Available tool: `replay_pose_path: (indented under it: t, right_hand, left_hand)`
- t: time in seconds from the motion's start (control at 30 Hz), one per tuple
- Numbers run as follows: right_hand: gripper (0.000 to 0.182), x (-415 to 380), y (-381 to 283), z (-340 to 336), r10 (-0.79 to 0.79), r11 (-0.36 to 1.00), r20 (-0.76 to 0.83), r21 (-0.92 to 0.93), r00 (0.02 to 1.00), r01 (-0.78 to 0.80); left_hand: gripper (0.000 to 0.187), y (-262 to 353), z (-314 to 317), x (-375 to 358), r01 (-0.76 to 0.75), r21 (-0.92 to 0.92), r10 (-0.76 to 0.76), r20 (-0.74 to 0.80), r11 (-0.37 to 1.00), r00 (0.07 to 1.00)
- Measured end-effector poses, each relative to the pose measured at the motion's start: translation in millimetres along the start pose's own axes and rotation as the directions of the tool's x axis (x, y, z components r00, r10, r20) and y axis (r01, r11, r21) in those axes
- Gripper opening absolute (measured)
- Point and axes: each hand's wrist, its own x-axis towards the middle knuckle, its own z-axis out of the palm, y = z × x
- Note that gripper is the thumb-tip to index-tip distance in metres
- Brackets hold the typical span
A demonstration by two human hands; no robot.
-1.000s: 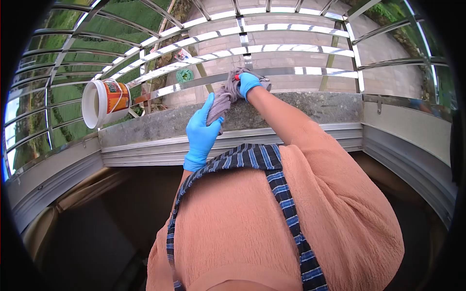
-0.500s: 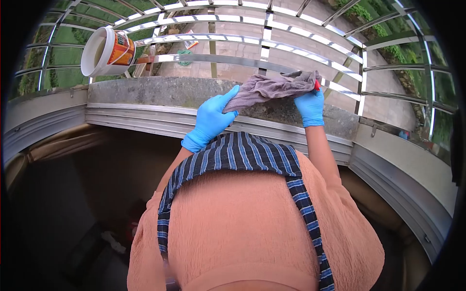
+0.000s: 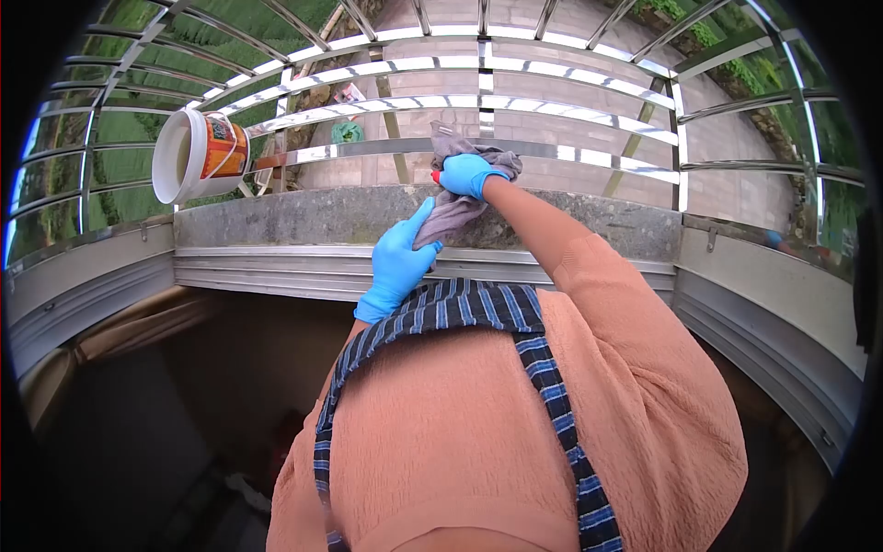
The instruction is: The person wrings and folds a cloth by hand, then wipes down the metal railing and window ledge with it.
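A damp-looking greyish-purple cloth [image 3: 452,213] hangs bunched between my two hands above the stone ledge. My left hand [image 3: 399,259], in a blue glove, is closed on its lower end with the thumb pointing up. My right hand [image 3: 471,175], also blue-gloved, reaches across the middle and grips the upper part. Some cloth spreads out beyond the right fingers, near the metal rails. A small red spot [image 3: 436,176] shows at the right fingertips; I cannot make out what it is.
A white bucket [image 3: 199,156] with an orange label sits at the left by the shiny metal railing [image 3: 589,152]. The stone ledge [image 3: 589,213] and the window track [image 3: 239,264] run below my hands. Beyond the bars are paving and a green bundle [image 3: 348,132].
My right hand has swung left and inward, bringing its end of the cloth over near my left hand. The cloth was stretched sideways and is now bunched. The view has shifted slightly.
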Motion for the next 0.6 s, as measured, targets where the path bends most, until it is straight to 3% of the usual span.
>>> replay_pose_path:
  t: [0.2, 0.3, 0.33, 0.4, 0.43, 0.47, 0.5, 0.57, 0.6]
  right_hand:
    - [0.038, 20, -7, 4, 0.151, 0.984, -0.030, -0.087, 0.988, -0.153]
    - [0.037, 2, -5, -9, 0.114, 0.992, -0.053, 0.061, 0.992, -0.111]
    - [0.035, 4, 7, -1, 0.118, 0.981, -0.147, 0.173, 0.982, -0.092]
    - [0.032, 2, 42, 13, 0.232, 0.771, -0.329, 0.636, 0.915, 0.033]
    - [0.027, -13, 49, 10, 0.385, 0.232, -0.257, 0.957, 0.886, 0.177]
    - [0.025, -15, 66, 8, 0.455, -0.204, -0.182, 0.932, 0.872, 0.301]
    - [0.030, -46, 53, -26, 0.434, -0.401, -0.148, 0.852, 0.889, 0.337]
    - [0.035, -52, 67, -48, 0.384, -0.410, -0.179, 0.846, 0.906, 0.341]
    - [0.032, -35, 75, -48, 0.382, -0.312, -0.174, 0.900, 0.908, 0.304]
  left_hand:
    - [0.066, 14, -6, 14, -0.020, 0.050, 0.020, 0.003, 0.999, 1.000]
    - [0.067, 16, -10, 10, -0.017, 0.063, 0.016, 0.015, 0.998, 1.000]
    - [0.067, 14, -10, 9, -0.012, 0.062, 0.011, 0.018, 0.998, 1.000]
    - [0.067, 20, -11, 6, -0.010, -0.008, 0.010, 0.007, 1.000, 1.000]
    - [0.067, 22, -12, 4, -0.010, -0.042, 0.010, 0.003, 0.999, 1.000]
    - [0.067, 21, -10, 4, -0.020, -0.072, 0.020, 0.000, 0.997, 1.000]
    - [0.067, 20, -9, 6, -0.036, -0.100, 0.035, -0.009, 0.994, 0.999]
    - [0.067, 21, -10, 14, -0.050, -0.107, 0.049, -0.016, 0.993, 0.999]
    - [0.067, 24, -11, 17, -0.047, -0.087, 0.046, -0.011, 0.995, 0.999]
